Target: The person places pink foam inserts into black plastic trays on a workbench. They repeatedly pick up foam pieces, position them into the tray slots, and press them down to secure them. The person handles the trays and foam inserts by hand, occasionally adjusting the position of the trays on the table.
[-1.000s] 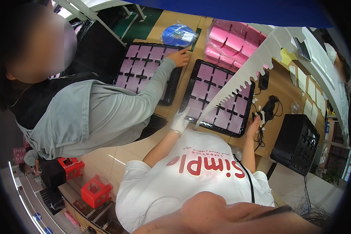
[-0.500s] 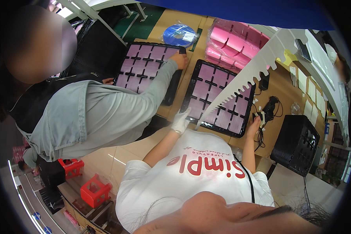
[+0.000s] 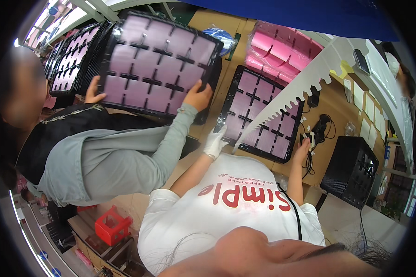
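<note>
A black tray (image 3: 265, 156) with pale purple panels and black cross-shaped dividers lies on the table in front of me. My left hand (image 3: 214, 144), in a white glove, is closed on the tray's near left corner. My right hand (image 3: 302, 151), bare, is beside the tray's right edge with its fingers curled. The fingertips meet a small black piece with white tape (image 3: 306, 137); what they hold is hard to make out. A pale saw-toothed strip (image 3: 282, 99) crosses the view in front of the tray and hides part of it.
On my left a co-worker holds a similar purple-panelled tray (image 3: 155, 62) up in both hands. Stacked trays (image 3: 76, 60) stand beyond. Pink wrapped packs (image 3: 277, 51) and a blue roll (image 3: 220, 39) lie farther back. Black cables (image 3: 323, 125) and a black tray stack (image 3: 351, 171) are at right.
The co-worker has lifted the left tray off the table and moved it up and left, now with both hands on it. My own hands and my tray have hardly moved.
</note>
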The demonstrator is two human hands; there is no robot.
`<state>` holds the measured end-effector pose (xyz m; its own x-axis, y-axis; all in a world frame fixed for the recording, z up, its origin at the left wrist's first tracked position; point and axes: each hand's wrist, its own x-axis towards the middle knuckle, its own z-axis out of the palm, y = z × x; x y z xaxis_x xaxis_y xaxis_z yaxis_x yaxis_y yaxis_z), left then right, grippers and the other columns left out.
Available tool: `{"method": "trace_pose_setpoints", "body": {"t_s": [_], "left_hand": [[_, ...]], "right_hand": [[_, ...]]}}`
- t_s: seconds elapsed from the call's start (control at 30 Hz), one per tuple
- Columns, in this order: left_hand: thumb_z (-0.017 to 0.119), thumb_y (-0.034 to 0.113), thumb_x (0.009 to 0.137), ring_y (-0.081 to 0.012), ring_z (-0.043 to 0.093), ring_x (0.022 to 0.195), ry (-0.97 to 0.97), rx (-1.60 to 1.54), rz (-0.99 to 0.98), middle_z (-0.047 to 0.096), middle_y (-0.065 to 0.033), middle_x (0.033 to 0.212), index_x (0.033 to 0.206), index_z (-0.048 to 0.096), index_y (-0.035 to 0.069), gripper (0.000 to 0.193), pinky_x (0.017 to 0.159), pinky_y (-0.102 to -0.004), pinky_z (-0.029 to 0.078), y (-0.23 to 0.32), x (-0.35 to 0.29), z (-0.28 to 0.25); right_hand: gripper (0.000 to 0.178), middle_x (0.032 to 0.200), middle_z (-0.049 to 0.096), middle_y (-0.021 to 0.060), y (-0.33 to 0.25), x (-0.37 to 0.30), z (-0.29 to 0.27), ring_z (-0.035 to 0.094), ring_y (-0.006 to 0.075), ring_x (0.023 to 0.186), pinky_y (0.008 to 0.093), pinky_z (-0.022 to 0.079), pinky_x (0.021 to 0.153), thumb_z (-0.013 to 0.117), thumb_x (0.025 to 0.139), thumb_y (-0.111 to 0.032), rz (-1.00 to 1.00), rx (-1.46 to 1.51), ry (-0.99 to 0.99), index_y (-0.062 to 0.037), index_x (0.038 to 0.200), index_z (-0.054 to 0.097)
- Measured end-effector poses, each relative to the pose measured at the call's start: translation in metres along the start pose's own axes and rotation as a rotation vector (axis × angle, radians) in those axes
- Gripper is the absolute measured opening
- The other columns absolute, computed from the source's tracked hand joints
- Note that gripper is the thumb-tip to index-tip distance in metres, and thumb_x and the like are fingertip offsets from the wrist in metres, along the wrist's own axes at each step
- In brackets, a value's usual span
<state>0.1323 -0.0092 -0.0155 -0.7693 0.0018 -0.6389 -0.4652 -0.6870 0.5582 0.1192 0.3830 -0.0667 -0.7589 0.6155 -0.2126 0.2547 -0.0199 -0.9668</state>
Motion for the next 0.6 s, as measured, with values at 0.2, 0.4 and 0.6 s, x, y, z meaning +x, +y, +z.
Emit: {"method": "trace_pose_setpoints", "body": {"t_s": [0.2, 0.4, 0.6], "left_hand": [[0.069, 0.026, 0.088, -0.0192, 0.056, 0.093, 0.049, 0.002, 0.101, 0.056, -0.0041, 0.104, 0.114, 0.054, 0.011, 0.034, 0.077, -0.0433, 0.05, 0.006, 0.006, -0.02], [0.069, 0.022, 0.088, -0.0224, 0.06, 0.1, 0.262, 0.12, 0.401, 0.06, -0.0081, 0.111, 0.124, 0.047, 0.006, 0.046, 0.082, -0.0471, 0.051, 0.04, 0.021, -0.077], [0.074, 0.036, 0.082, -0.0279, 0.047, 0.121, 0.814, 0.086, 0.636, 0.044, -0.0202, 0.139, 0.144, 0.023, -0.006, 0.091, 0.102, -0.043, 0.038, 0.178, 0.005, -0.093]], "right_hand": [[0.057, 0.148, 0.034, 0.012, 0.001, 0.005, -0.001, 0.033, 0.025, 0.137, 0.0405, 0.031, 0.108, 0.034, 0.102, -0.043, -0.027, -0.011, -0.013, -0.0047, 0.144, 0.031], [0.058, 0.147, 0.036, 0.0114, -0.003, 0.003, 0.004, 0.034, 0.0241, 0.136, 0.0402, 0.032, 0.108, 0.035, 0.101, -0.045, -0.024, 0.01, -0.021, -0.005, 0.144, 0.032], [0.057, 0.145, 0.039, 0.0094, 0.003, -0.001, -0.002, 0.037, 0.0227, 0.134, 0.0396, 0.033, 0.106, 0.037, 0.101, -0.045, -0.011, 0.027, 0.008, -0.0068, 0.142, 0.035]]}}
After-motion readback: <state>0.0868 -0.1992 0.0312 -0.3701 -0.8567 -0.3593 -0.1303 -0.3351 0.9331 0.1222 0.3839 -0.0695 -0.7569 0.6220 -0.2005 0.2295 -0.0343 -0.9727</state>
